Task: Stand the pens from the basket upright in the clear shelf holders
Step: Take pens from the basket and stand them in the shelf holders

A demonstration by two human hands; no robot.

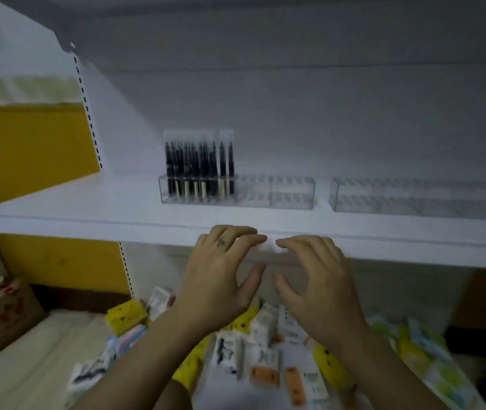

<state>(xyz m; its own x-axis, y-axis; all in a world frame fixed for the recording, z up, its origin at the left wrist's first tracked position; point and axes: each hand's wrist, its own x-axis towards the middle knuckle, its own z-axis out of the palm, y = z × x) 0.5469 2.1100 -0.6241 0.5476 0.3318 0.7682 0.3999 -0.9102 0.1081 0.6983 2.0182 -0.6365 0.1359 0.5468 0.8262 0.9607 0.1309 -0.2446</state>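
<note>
Shelf: white board (pixel 88 208) runs across the view, grey-white back wall behind it, whole frame motion-blurred.
Left holder: clear plastic tray (pixel 277 193) sits on the shelf, toward the back, left of the shelf's middle.
Pens: dark pens (pixel 197 161) stand upright in the left end of the left holder, packed close together; the rest of that holder's slots show no pens.
Right holder: second clear tray (pixel 413 196) on the shelf, just beside the first with a small gap, running off toward the shelf's right end.
Left hand: left hand (pixel 221 270) is up at the shelf's front edge, back of hand to the camera, fingers (pixel 247 241) spread and loosely bent, tips on the edge; nothing gripped that I can see.
Right hand: right hand (pixel 318 279) is at the shelf's front edge too, just right of the left hand, fingers (pixel 300 242) loosely bent, tips nearly meeting the left's; holds nothing visible.
Boxes: heap of small printed boxes (pixel 262 350) below the shelf, under both forearms; white, yellow, orange.
Basket: cannot make out a rim in the blur.
Yellow panel: yellow wall panel (pixel 28 143) off the shelf's left end, above and below the board.
Brown box: cardboard box (pixel 8 312) below the shelf, far left.
</note>
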